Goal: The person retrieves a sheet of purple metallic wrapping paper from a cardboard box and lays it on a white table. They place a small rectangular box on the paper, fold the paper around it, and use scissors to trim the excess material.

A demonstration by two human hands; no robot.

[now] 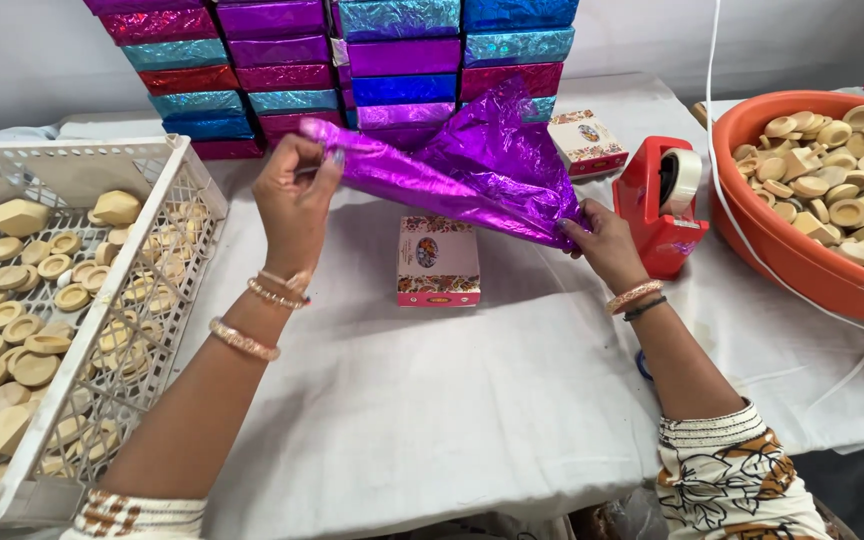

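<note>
Fingers [324, 165] of the left hand [294, 205] are pinched closed on one corner of a sheet of shiny purple foil wrap [452, 170], lifting that corner high, while the right hand [602, 240] nips the opposite edge low and to the right with its fingertips closed on the sheet. Held at two far points like this, the foil hangs stretched and partly unfurled in the air above the desk [472, 400], apparently so that it opens out flat rather than crumpling. Directly beneath it, on the white cloth, lies a small printed box [437, 262], flat and apart from both hands, just under where the sheet spans. A red tape dispenser [657, 205] stands just beside the right hand, close enough to reach without shifting. Behind the foil rises a stack of boxes wrapped in foil [342, 70] of purple, blue, teal and red, pushed back against the wall. A white crate [177, 200] of pale wooden pieces sits at the left, and an orange basin [782, 255] of similar pieces at the right.
</note>
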